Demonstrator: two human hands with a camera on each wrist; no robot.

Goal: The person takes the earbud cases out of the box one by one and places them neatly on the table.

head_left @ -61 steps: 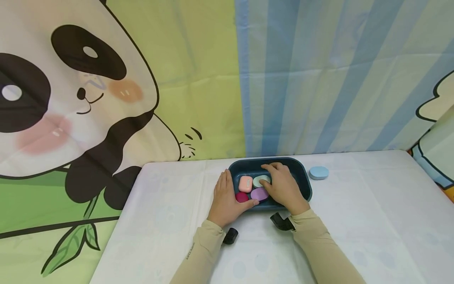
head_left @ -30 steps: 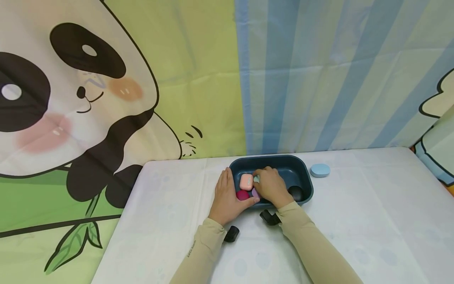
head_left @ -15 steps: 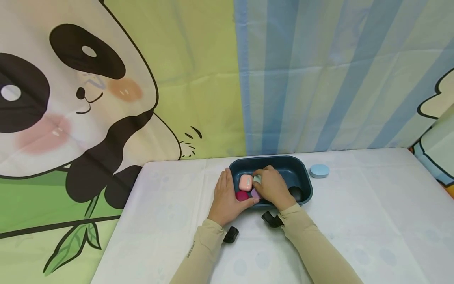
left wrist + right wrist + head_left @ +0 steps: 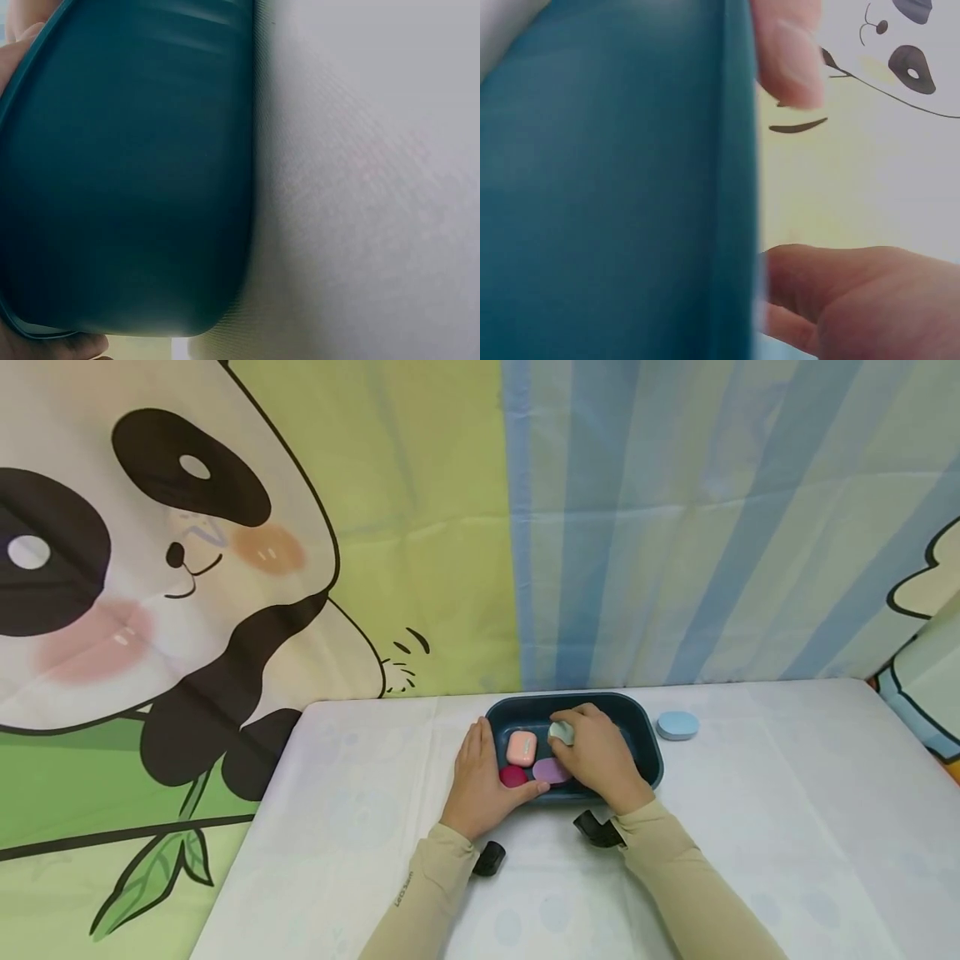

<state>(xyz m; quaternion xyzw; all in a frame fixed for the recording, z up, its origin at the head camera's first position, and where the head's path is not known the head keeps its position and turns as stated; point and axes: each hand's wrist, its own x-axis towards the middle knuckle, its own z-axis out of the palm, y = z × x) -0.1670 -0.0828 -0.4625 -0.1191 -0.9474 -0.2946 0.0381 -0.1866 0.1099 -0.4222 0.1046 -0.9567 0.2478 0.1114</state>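
Tray (image 4: 517,713), right hand (image 4: 597,755) pinching mint object (image 4: 561,732)

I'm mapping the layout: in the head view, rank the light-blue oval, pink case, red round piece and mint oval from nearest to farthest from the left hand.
From the left hand:
1. red round piece: in the tray, beside the hand
2. pink case: behind the red round piece
3. mint oval: held by the right hand
4. light-blue oval: outside, right of the tray

Left hand (image 4: 483,789) and right hand (image 4: 602,758) obstruct the tray (image 4: 525,713); its far rim (image 4: 536,698) leaves a way in.
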